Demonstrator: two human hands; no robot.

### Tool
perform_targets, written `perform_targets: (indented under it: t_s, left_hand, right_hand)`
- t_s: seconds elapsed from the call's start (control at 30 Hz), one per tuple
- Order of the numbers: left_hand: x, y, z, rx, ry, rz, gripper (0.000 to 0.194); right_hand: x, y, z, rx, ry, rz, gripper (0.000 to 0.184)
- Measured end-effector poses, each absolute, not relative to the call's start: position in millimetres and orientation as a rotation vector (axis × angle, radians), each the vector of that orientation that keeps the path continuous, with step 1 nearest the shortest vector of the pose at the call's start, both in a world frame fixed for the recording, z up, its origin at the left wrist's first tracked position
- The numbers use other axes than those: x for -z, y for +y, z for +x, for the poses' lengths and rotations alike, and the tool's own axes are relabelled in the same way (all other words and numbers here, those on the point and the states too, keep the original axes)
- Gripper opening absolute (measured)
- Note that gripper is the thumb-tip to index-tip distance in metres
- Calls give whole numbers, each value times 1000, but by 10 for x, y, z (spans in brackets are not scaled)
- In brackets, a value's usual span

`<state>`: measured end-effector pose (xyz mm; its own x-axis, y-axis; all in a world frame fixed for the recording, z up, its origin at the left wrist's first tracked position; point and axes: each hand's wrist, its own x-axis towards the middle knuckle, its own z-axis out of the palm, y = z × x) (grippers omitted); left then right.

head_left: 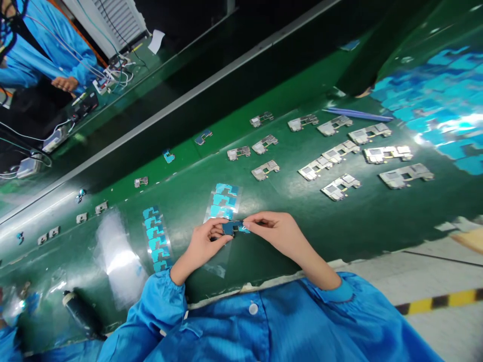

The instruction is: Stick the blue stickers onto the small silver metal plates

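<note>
Blue part (234, 228) is pinched between both grips; the head view is all we have. Its long axis runs roughly left to right across the frame, from one grip toward the other, and a teal sticker (244, 229) shows at its right end, by the right fingertips. Left grip (206, 244) is clenched on the part's left end, right grip (279, 234) on its right end. Neither is released. Both are equally close, so we can't call one nearer.

Counts on the green counter (339, 236): we get 12 large metal shields (340, 187) ahead and to the right, about 5 small metal pieces (101, 207) far left, and about 4 small blue-topped pieces (169, 156) along the far edge. Two sticker strips: left strip (156, 239) lies left of the left grip, and middle strip (222, 201) runs under the hands. Also one big teal sticker sheet (433, 100) far right, one blue stick (358, 114), and one black bottle (81, 314) near the left sleeve (158, 306). Beyond the counter, we see a co-worker's hand (65, 84) near two white adapters (55, 139) and cables.
</note>
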<state>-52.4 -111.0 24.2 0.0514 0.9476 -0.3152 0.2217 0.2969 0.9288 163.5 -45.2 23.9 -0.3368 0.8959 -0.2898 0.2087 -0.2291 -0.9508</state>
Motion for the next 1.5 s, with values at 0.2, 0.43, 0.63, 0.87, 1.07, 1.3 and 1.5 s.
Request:
perform_targets:
  t_s: [0.2,0.43,0.63,0.87,1.07,1.3,1.5]
  left_hand:
    - [-260,-1091,-516,-796,1443,1139,47]
    - [-223,-1086,-533,-788,1459,1139,47]
    - [-214,-1083,-540,-793,1457,1154,45]
    - [-263,-1080,-520,-800,1449,1123,45]
    - [-307,-1079,-440,-816,1438,1064,47]
    - [-336,-956,-399,-975,1507,906,39]
    - [-556,127,-1222,-1268,1860,1134,27]
  right_hand:
    - [-202,-457,1627,-1589,-1482,-1326,27]
    - [-225,-459,1608,-1545,-1502,-1346,25]
    - [-219,-487,1547,-1436,-1539,-1338,22]
    - [-179,-563,1558,-1217,-1592,-1291,16]
    - [-122,-554,1547,-1378,-1551,-1151,18]
    - [-471,-644,1822,-1183,-1954,-1117,22]
    - [-985,820,2438,-717,-2234,-1354,40]
